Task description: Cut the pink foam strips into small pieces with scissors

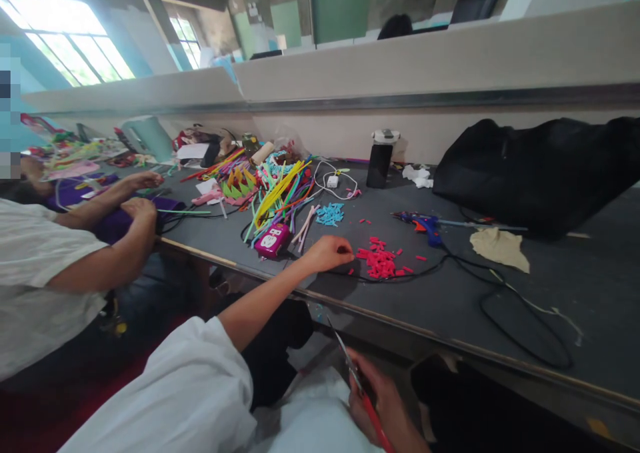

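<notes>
My left hand point(330, 253) reaches over the table's front edge, just left of a pile of short red pieces point(381, 262). Its fingers are curled together, and anything between them is too small or hidden to make out. Low in my lap, my right hand point(383, 396) is closed around scissors point(371, 411) with red handles, their blades pointing up and to the left. Behind my left hand lie a small heap of blue pieces point(330, 214) and a few pale pink stems point(308, 225). A purple case point(273, 241) with a white pattern sits by the edge.
Colourful pipe cleaners point(283, 193) are heaped behind the purple case. A blue glue gun point(427, 229) with a trailing black cord lies right of the red pile. Farther off stand a dark bottle point(381, 165) and a black bag point(540, 173). A co-worker's hands point(141, 196) are at left.
</notes>
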`<state>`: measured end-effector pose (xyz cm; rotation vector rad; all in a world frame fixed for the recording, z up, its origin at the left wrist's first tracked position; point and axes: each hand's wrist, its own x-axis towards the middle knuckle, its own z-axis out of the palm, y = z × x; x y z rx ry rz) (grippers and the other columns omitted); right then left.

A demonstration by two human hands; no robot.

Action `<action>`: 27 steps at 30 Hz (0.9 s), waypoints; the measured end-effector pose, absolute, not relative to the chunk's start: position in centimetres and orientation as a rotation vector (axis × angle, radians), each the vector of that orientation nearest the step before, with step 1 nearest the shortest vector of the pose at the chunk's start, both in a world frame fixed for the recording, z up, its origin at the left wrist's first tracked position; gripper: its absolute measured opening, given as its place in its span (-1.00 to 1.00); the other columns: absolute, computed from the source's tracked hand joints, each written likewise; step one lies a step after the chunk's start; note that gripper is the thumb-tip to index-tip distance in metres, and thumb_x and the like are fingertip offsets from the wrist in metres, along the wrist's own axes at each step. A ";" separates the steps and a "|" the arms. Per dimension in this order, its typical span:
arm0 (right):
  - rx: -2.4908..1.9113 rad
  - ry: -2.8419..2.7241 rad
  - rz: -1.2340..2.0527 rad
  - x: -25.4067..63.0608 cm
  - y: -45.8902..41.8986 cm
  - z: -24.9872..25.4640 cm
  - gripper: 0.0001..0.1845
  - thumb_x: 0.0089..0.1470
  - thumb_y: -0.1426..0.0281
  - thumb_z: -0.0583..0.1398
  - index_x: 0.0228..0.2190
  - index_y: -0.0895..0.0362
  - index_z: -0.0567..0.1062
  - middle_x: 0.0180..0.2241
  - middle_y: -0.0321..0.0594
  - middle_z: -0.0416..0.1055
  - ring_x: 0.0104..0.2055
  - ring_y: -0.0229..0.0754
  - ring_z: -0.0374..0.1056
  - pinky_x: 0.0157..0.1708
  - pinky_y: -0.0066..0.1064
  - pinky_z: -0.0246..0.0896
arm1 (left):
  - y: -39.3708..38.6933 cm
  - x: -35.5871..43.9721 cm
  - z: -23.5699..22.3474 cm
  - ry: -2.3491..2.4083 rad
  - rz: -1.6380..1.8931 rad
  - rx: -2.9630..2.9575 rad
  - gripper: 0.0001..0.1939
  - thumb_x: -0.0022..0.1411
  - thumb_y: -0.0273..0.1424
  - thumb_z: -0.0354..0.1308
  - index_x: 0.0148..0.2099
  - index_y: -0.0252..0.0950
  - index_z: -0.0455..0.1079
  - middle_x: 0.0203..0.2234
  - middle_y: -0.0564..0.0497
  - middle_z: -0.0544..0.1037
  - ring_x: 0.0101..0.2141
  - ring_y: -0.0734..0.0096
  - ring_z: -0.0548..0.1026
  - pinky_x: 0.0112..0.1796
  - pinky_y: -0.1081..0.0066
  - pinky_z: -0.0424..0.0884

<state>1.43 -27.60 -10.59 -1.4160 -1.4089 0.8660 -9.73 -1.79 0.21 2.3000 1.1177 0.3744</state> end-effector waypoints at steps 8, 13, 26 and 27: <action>-1.395 -1.336 0.944 2.0 -27.3 -9.8 -0.56 -0.10 0.35 0.22 -0.11 0.09 0.54 -0.33 -0.22 0.56 -0.25 -0.14 0.48 -0.26 -0.46 0.41 | -5.1 -9.2 0.4 1.276 0.279 2.281 -0.86 -0.01 -0.31 0.21 -0.42 -0.27 0.52 -0.51 -0.03 0.55 -0.42 0.26 0.47 -0.36 0.38 0.28; -1.398 -1.325 0.924 2.1 -27.6 -10.2 -0.56 -0.06 0.32 0.22 -0.08 0.11 0.52 -0.26 -0.17 0.56 -0.27 -0.15 0.49 -0.25 -0.43 0.42 | -4.8 -9.0 0.2 1.218 0.334 2.145 -0.99 -0.16 -0.45 0.23 -0.56 -0.26 0.45 -0.64 0.06 0.45 -0.48 0.35 0.42 -0.36 0.41 0.26; -1.664 -1.386 0.379 5.0 -26.2 -8.4 -0.52 0.11 0.25 0.12 0.03 0.19 0.40 -0.12 -0.05 0.54 -0.19 -0.08 0.52 -0.22 -0.34 0.44 | -10.4 -9.1 2.4 0.668 0.796 1.003 -0.78 0.02 -0.32 0.28 -0.35 -0.35 0.37 -0.58 0.08 0.40 -0.60 0.59 0.32 -0.49 0.47 0.34; -1.676 -1.375 0.346 5.2 -26.0 -8.3 -0.51 0.12 0.22 0.12 0.02 0.21 0.40 -0.10 -0.02 0.53 -0.16 -0.07 0.51 -0.20 -0.33 0.43 | -11.1 -8.9 2.4 0.619 0.803 0.909 -0.79 0.00 -0.36 0.31 -0.34 -0.35 0.39 -0.58 0.08 0.41 -0.60 0.58 0.33 -0.50 0.48 0.34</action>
